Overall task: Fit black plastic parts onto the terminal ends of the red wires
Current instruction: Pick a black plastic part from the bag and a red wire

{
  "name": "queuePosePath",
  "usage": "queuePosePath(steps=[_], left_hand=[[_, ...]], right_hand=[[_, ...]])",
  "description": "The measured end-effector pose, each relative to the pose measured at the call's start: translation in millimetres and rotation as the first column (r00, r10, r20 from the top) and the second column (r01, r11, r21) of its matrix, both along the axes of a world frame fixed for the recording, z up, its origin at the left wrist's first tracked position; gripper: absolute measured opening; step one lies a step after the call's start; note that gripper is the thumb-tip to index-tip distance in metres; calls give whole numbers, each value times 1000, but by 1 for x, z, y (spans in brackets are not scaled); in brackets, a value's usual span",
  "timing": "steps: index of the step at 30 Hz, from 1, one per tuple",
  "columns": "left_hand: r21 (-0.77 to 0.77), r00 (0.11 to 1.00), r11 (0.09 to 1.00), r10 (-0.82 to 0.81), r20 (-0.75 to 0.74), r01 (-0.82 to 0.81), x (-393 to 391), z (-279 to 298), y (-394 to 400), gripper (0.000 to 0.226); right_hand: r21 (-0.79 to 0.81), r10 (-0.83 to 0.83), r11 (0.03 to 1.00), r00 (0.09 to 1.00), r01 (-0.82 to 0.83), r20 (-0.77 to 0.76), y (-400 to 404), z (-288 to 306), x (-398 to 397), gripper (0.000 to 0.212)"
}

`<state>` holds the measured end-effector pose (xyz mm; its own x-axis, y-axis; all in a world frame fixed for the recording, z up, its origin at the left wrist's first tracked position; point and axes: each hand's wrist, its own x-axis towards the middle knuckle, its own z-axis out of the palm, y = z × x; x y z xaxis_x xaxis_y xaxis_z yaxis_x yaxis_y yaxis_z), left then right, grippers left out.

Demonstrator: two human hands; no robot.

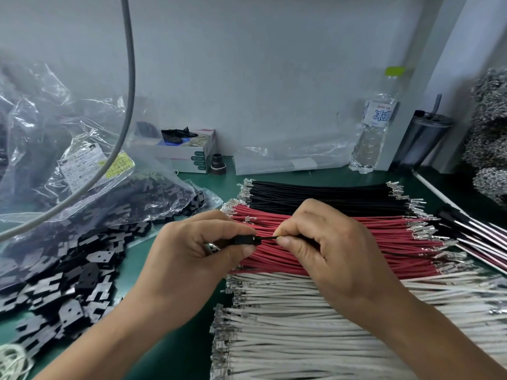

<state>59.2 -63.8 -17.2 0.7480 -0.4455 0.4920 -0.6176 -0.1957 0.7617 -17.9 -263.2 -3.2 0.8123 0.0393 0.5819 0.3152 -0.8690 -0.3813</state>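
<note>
Both hands work just above the near-left part of the red wires (356, 237), the landmark for these notes. Left hand (197, 242): fingers curled, thumb and forefinger pinching a small black plastic part (242, 239). Right hand (323, 242): fingers curled, thumb and forefinger pinching a thin dark wire (267, 238) whose end meets the black part. That wire looks black rather than red, though the view is too soft there to be sure.

The red wires lie in a flat bundle on the green desk (175, 349), metal terminals at both ends. Black wires (315, 193) lie touching the far side of the red wires. White wires (301, 325) lie touching the near side.

Left of the red wires: a loose heap of black plastic parts (68, 283) on the desk, spilling from a clear plastic bag (55, 149) with paper labels. Beyond the red wires, against the wall: a cardboard box (186, 152), a water bottle (375, 124) with a green cap, a dark tumbler (422, 138) with a straw. A grey cable (129, 105) hangs down to the left of the red wires, in front of the bag.
</note>
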Motion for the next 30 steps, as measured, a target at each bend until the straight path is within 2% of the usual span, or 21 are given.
queuePosePath(steps=[3, 9, 12, 14, 16, 18, 20, 21, 23, 25, 27, 30], left_hand=[[-52, 995, 997, -53, -88, 49, 1, 1, 0, 18], [-2, 997, 998, -59, -56, 59, 2, 0, 2, 24], [-1, 998, 998, -66, -19, 66, 0, 0, 2, 20], [-26, 996, 998, -66, -60, 65, 0, -1, 0, 17], [-103, 989, 993, -74, -131, 61, 0, 0, -2, 17], [-199, 982, 980, -48, -180, 12, 3, 2, -3, 19], [-296, 969, 954, -20, -248, -56, 7, 4, -2, 19], [-336, 958, 938, -15, -287, -86, 8, 5, -1, 18], [-370, 938, 921, -18, -347, -120, 12, 5, 1, 16], [-364, 926, 923, -25, -376, -123, 13, 5, 2, 16], [-354, 922, 927, -25, -387, -123, 13, 4, 2, 18], [-358, 916, 923, -14, -401, -143, 14, 4, 4, 20]], right_hand=[[46, 31, 998, 999, -31, -17, -4, -1, 1, 10], [28, 28, 999, 999, -29, 35, 3, -3, 2, 16], [9, 37, 999, 999, -38, 37, 4, -4, 2, 16], [-9, 33, 999, 999, -32, 29, 1, -3, 3, 17], [-66, -33, 997, 994, 40, 102, -6, 3, 3, 17], [-129, -123, 978, 950, 165, 288, -14, 10, 1, 13], [-145, -127, 969, 908, 200, 399, -15, 12, -2, 8], [-170, -105, 969, 924, 178, 368, -12, 11, 0, 5], [-197, -122, 970, 986, 143, 114, -1, 9, 8, 8], [-195, -162, 971, 982, 140, -101, 6, 5, 20, 20], [-173, -172, 975, 968, 140, -183, 7, 5, 30, 19], [-177, -188, 973, 956, 150, -223, 5, 9, 36, 13]])
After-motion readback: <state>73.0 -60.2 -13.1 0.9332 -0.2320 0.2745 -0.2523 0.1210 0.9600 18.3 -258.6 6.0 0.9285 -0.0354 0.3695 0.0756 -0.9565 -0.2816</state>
